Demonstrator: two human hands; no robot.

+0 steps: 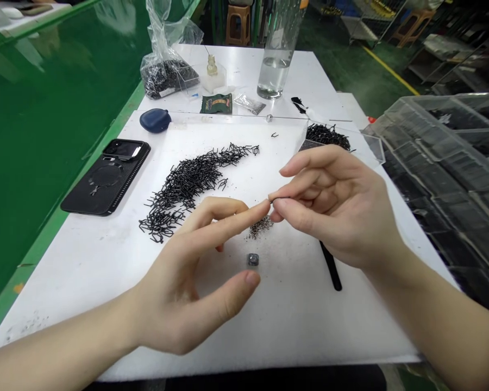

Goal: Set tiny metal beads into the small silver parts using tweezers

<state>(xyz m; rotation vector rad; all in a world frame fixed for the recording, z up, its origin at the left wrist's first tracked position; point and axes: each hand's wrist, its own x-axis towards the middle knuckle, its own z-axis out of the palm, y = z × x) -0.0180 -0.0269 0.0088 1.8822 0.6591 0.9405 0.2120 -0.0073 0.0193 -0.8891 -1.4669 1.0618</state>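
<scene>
My right hand hovers over the white work sheet, thumb and forefinger pinched on a tiny black wire piece. My left hand is beside it with fingers apart; its forefinger tip touches the pinched piece. Below the fingers lie a little heap of dark specks and a small grey square part. A long pile of black wire clips spreads across the sheet to the left. A black stick-like tool lies under my right hand.
A black phone and a dark blue case lie at the left. Further back are a plastic bag of clips, a water bottle, a green packet and another clip heap. Clear plastic trays stand at the right.
</scene>
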